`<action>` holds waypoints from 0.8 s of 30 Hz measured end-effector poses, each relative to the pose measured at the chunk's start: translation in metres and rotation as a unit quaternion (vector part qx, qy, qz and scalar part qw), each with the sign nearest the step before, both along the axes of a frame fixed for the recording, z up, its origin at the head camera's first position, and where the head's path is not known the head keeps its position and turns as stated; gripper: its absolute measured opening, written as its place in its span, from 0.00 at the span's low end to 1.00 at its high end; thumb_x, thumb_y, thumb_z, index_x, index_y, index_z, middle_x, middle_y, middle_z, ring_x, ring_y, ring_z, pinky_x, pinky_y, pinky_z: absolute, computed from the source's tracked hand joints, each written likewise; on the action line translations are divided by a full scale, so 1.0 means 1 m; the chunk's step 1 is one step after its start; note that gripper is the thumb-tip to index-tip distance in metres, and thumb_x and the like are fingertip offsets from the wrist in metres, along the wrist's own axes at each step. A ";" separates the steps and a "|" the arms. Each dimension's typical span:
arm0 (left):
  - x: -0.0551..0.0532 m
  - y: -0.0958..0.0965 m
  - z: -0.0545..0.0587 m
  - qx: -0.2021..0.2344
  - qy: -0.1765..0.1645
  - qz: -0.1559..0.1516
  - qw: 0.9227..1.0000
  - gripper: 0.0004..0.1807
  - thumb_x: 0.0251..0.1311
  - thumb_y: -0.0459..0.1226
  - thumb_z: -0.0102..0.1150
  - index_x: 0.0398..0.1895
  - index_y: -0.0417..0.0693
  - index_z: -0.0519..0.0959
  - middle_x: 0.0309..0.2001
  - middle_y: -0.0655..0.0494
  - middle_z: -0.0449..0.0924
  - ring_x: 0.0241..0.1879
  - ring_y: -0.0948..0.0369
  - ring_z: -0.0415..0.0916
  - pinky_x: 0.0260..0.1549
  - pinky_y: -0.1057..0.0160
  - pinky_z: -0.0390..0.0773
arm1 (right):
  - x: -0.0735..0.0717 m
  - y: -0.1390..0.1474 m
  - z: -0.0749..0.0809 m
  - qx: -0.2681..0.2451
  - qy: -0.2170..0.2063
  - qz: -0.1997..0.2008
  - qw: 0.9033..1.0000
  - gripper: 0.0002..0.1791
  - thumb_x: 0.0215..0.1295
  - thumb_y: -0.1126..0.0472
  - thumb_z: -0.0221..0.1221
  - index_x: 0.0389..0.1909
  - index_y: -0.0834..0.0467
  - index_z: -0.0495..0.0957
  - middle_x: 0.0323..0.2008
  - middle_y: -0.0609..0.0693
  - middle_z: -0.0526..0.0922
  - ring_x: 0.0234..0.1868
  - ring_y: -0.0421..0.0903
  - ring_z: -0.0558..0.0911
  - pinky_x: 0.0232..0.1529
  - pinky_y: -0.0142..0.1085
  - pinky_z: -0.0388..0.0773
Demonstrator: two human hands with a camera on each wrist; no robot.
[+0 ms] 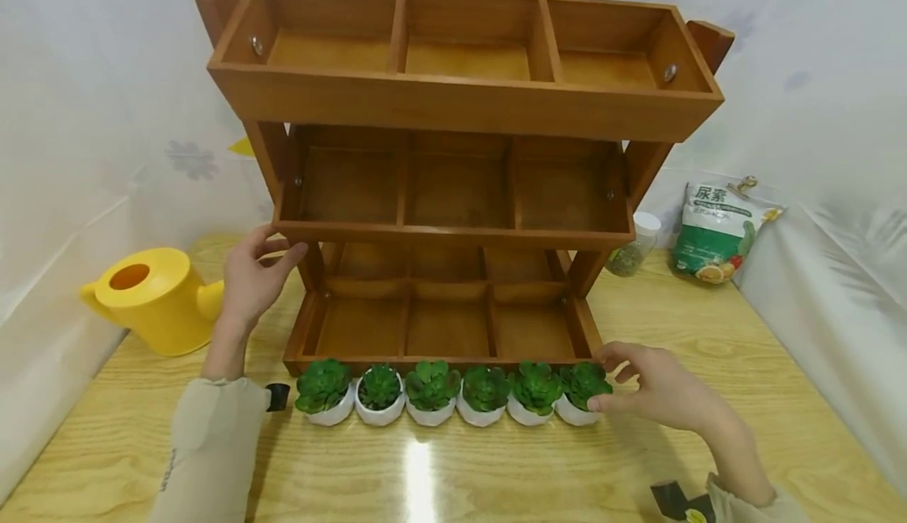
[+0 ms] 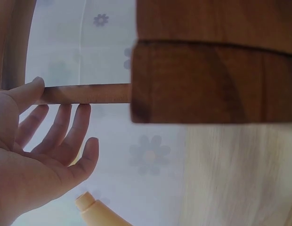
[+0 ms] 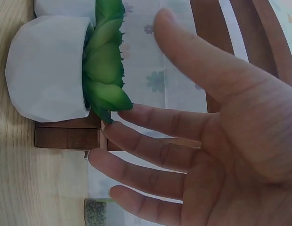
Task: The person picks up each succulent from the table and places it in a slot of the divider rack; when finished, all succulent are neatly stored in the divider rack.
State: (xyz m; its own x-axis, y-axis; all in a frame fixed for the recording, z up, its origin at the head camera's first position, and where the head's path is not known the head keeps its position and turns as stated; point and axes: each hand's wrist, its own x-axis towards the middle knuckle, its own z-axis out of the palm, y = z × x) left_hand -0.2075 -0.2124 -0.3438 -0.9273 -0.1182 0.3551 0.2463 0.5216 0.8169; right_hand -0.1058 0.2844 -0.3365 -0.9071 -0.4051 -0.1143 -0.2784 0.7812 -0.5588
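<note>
In the head view, the left hand is at the left side of the wooden rack, under the middle tier's corner. The right hand, thumb and fingers parted, reaches the end succulent, rightmost in a row of six white pots on the worktop. The rack's long axis runs left to right, as does the row along its front; the pots stand upright, leaves upward.

In the left wrist view, thumb and fingers lie on opposite sides of a wooden bar, gripping it.

In the right wrist view, fingertips meet the leaf edge, the thumb well apart; I cannot tell whether they press.
</note>
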 end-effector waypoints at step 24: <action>0.001 0.001 0.001 -0.001 -0.007 -0.007 1.000 0.28 0.66 0.45 0.56 0.66 0.42 0.69 0.54 0.37 0.76 0.48 0.43 0.77 0.36 0.75 0.72 | 0.011 -0.002 -0.022 -0.016 -0.051 0.024 0.998 0.49 0.47 0.42 0.72 0.63 0.65 0.64 0.57 0.62 0.74 0.49 0.56 0.78 0.44 0.45 0.78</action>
